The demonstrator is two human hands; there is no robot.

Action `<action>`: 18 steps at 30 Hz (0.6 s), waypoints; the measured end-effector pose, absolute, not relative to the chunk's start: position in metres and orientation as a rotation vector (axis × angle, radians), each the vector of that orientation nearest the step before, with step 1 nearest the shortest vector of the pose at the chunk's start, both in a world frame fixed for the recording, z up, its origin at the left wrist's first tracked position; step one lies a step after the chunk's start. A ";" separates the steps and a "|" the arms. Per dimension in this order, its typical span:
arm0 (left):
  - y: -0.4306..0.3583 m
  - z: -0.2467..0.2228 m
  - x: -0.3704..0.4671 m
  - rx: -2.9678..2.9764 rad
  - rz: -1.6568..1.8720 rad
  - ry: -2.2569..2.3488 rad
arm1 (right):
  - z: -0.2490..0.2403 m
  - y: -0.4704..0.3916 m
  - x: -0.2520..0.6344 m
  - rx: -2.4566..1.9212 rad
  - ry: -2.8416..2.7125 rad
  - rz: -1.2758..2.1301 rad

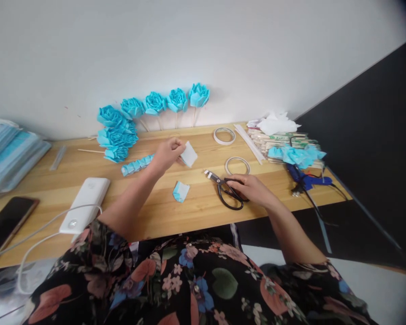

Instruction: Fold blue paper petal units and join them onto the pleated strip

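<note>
My left hand (169, 152) pinches a small white square piece (189, 155), perhaps paper or mask fabric, above the middle of the table. My right hand (248, 187) is on the black handles of a pair of scissors (219, 180), whose blades point left and lie slightly apart near the tabletop; small white bits show on the blade tips. Between the hands lies a folded blue-and-white petal piece (181, 192). Partly behind my left forearm is a row of folded blue petals (137, 165). Two tape rolls, a nearer one (237, 166) and a farther one (224, 135), lie beyond the scissors.
Blue flowers on sticks (177, 100) lean on the wall, with more heaped (117, 128) at left. A mask stack (11, 153), phone (8, 223) and cabled white power bank (85, 205) stand left. At right are glue sticks (249, 143), wrapped sticks (274, 142) and a blue glue gun (311, 181).
</note>
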State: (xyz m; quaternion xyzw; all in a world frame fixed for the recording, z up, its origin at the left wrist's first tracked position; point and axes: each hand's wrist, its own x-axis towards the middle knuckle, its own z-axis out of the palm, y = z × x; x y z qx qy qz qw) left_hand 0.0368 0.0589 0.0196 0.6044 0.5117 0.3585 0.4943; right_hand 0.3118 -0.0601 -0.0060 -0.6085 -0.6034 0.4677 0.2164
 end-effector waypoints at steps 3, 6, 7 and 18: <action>0.042 0.020 0.023 1.161 0.942 1.110 | -0.011 -0.052 0.309 -1.718 -1.800 1.128; 0.029 0.014 0.015 0.962 0.984 1.043 | -0.008 -0.047 0.312 -1.853 -1.896 0.953; 0.025 0.012 0.014 0.904 0.999 1.026 | -0.006 -0.046 0.313 -1.935 -1.946 0.833; 0.009 -0.001 0.014 0.732 1.194 0.866 | 0.022 -0.018 0.247 -1.496 -1.764 0.896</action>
